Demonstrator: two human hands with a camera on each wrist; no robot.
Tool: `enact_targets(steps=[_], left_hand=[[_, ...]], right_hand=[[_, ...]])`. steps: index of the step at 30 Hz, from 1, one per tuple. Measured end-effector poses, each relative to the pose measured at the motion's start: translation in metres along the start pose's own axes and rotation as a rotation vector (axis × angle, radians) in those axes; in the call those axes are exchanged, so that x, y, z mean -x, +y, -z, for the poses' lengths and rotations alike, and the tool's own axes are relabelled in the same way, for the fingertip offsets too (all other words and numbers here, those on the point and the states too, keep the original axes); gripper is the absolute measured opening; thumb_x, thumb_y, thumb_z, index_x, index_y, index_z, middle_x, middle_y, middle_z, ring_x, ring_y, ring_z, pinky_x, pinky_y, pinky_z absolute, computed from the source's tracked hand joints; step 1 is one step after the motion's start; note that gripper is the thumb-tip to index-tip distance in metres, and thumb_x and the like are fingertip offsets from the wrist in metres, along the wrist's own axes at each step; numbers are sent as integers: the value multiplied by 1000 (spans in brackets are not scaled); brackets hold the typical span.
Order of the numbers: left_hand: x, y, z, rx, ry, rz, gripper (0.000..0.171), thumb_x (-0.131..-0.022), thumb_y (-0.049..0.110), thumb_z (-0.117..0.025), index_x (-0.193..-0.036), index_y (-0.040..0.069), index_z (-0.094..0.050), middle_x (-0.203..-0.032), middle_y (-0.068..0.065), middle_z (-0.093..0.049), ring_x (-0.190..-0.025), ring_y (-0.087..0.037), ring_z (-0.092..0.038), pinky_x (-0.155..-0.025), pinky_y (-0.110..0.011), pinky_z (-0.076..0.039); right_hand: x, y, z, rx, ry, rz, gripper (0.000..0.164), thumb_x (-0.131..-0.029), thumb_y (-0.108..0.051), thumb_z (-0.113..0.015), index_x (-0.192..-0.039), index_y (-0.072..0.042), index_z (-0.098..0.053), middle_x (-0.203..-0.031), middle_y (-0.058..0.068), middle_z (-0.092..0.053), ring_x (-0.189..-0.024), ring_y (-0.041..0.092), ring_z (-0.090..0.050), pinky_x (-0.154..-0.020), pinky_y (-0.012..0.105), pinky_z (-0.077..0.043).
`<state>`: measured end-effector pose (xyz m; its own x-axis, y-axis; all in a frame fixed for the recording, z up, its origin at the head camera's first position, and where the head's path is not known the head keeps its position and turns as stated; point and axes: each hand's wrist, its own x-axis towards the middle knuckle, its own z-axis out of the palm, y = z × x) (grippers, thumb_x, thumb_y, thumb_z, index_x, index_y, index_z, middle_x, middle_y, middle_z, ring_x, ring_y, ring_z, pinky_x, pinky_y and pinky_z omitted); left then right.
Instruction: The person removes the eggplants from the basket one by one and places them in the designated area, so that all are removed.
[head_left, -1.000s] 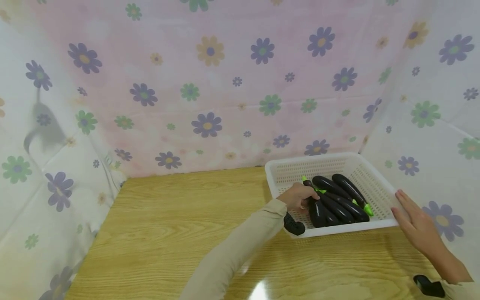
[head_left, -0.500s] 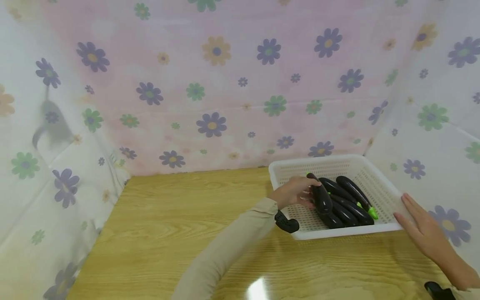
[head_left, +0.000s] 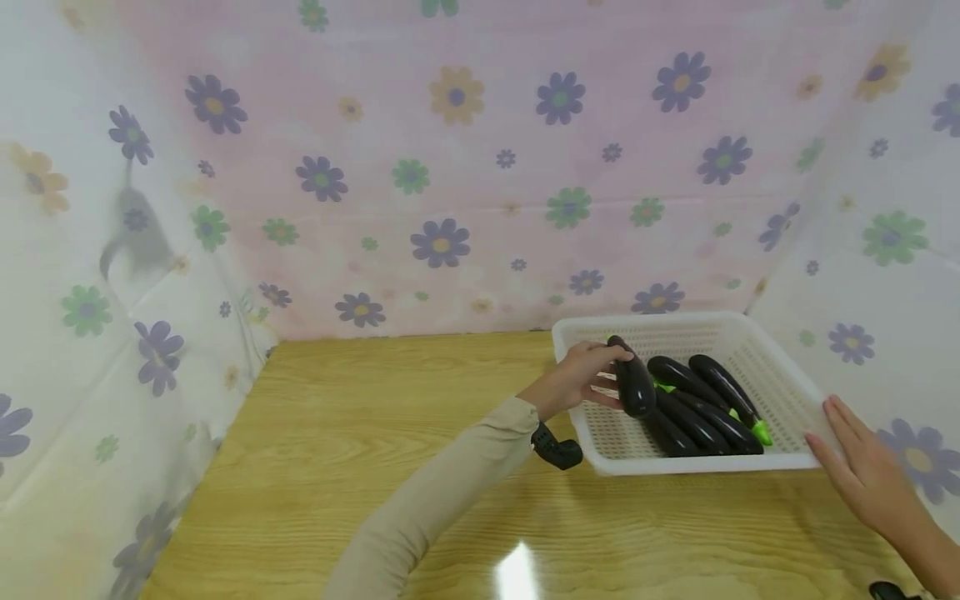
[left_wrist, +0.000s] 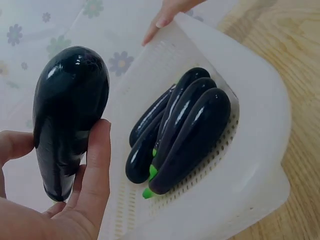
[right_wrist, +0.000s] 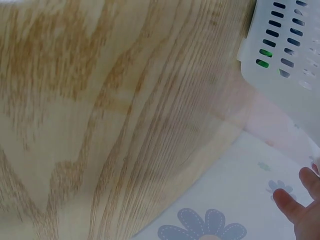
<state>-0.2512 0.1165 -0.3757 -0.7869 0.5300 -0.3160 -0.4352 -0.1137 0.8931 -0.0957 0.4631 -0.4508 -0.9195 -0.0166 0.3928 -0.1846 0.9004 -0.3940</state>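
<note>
My left hand (head_left: 573, 381) grips a dark, glossy eggplant (head_left: 636, 388), raised above the left part of a white plastic basket (head_left: 697, 463). In the left wrist view the thumb and fingers close round the narrower end of this eggplant (left_wrist: 71, 100), its fat end pointing up. Several more eggplants (left_wrist: 192, 140) with bright green caps lie side by side in the basket. My right hand (head_left: 862, 475) rests with straight fingers against the basket's right rim, near the front corner. The right wrist view shows only its fingertips (right_wrist: 286, 201) at the lower right.
The basket stands on a wood-grain table (head_left: 390, 417), toward its right side. Flower-printed cloth (head_left: 480, 208) hangs along the back and both sides. A black wrist strap piece (head_left: 557, 450) sits below the left cuff, just beside the basket's left front corner.
My left hand has lifted the eggplant up and toward the left, away from the others in the basket. The right hand stays at the basket's rim. The head view has shifted slightly.
</note>
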Motion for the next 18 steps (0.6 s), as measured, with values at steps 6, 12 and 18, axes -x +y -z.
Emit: enact_targets(steps=[6,12,18], left_hand=[[7,4,7,-29,-13,-27,46,-85,21,-70,-127,9,-54,-98,-13,-63,-83,-31,-65,-65,-49,-56],[14,6,16,-46,10,-60,60,-84,22,-70,-137,9,-45,-99,-12,-63,-84,-31,-66,-64,-49,-56],[22,10,26,-58,57,-88,59,-83,24,-71,-136,15,-46,-96,-10,-64,-81,-28,-67,-59,-44,-57]], right_hand=[[1,1,-1,1,11,8,62,-99,-14,-44,-148,7,-10,-155,20,0,-138,46,-1,-108,59,5],[2,4,-3,-1,20,3,62,-99,-13,-44,-148,6,-10,-155,19,-1,-138,46,-1,-108,58,5],[1,1,-5,10,9,-19,64,-99,-15,-44,-148,6,-8,-155,20,2,-138,46,1,-108,59,7]])
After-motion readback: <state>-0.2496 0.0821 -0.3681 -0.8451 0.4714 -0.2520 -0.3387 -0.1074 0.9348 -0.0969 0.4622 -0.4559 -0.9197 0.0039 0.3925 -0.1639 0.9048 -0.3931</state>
